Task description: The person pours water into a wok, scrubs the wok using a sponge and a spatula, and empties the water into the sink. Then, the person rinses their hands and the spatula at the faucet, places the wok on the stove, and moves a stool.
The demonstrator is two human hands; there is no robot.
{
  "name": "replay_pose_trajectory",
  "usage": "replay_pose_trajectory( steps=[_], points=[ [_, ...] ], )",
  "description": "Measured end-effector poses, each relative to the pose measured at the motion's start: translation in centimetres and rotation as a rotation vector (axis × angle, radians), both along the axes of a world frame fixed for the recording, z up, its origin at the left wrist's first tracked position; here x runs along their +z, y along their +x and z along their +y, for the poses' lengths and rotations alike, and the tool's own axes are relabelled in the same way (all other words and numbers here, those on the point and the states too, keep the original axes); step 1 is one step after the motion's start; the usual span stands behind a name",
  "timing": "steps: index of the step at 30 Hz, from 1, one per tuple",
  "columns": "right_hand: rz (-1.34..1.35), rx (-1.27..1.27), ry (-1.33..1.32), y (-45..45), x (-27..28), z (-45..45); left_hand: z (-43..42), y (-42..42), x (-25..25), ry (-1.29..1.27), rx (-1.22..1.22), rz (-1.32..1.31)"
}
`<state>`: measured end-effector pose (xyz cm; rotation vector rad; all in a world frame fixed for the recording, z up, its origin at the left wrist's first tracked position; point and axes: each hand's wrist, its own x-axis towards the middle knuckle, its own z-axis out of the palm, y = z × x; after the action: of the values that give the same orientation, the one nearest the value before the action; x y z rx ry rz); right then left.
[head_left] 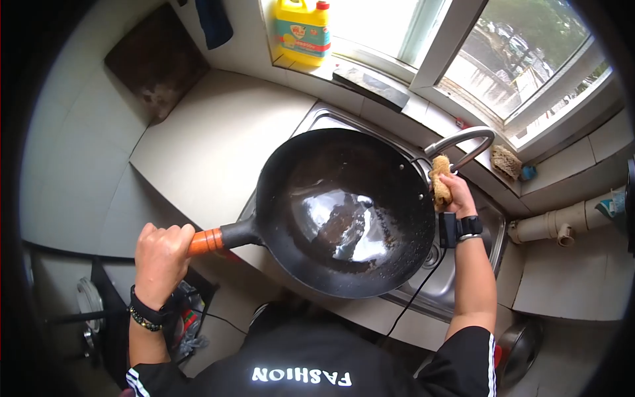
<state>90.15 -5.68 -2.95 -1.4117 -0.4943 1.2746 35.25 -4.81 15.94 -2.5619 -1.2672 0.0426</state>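
A large black wok point(317, 218) is held over the sink, with a shallow pool of water shining in its bottom. My left hand point(161, 255) is closed round its orange-banded handle point(206, 242). On the opposite side, my right hand point(458, 196) is closed on a tan loofah point(441, 182) by the wok's rim. Whether those fingers also grip a side handle of the wok is hidden. Just behind the loofah curves the metal faucet point(473, 135).
Partly under the wok lies the steel sink point(473, 255). A yellow jug point(303, 33) stands on the windowsill, and another loofah piece point(506, 163) lies farther right. A dark board point(157, 63) leans at the back left of the white counter point(218, 126).
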Motion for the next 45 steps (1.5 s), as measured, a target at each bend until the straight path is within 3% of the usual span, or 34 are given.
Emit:
replay_pose_trajectory(
  steps=[9,11,14,19,24,34,40,45],
  points=[
    [-0.030,-0.015,0.069,0.9,-0.8,3.7,-0.5,0.0,-2.5,-0.002,0.055,-0.012],
    [-0.033,-0.044,0.132,-0.7,1.2,3.2,-0.1,-0.5,-3.4,0.041,0.056,-0.019],
    [0.069,0.102,0.064,0.9,0.7,3.2,0.2,-1.2,-5.3,0.098,0.047,-0.023],
    [0.062,0.051,-0.025,2.2,-1.1,3.1,1.3,-1.4,-6.6,0.146,0.033,-0.028],
    [0.032,0.011,-0.019,-0.6,3.9,-1.7,2.3,-1.9,-6.3,0.082,-0.009,-0.068],
    [-0.224,-0.034,-0.052,-5.1,14.1,-6.8,7.4,-5.4,-7.1,-0.347,-0.142,-0.191],
    [-0.393,-0.141,0.027,-9.4,18.9,-10.2,7.1,-6.0,-11.2,-0.321,-0.167,-0.319],
    [-0.437,-0.254,0.160,-11.1,18.2,-12.8,7.2,-5.9,-13.1,-0.062,-0.222,-0.347]
  ],
)
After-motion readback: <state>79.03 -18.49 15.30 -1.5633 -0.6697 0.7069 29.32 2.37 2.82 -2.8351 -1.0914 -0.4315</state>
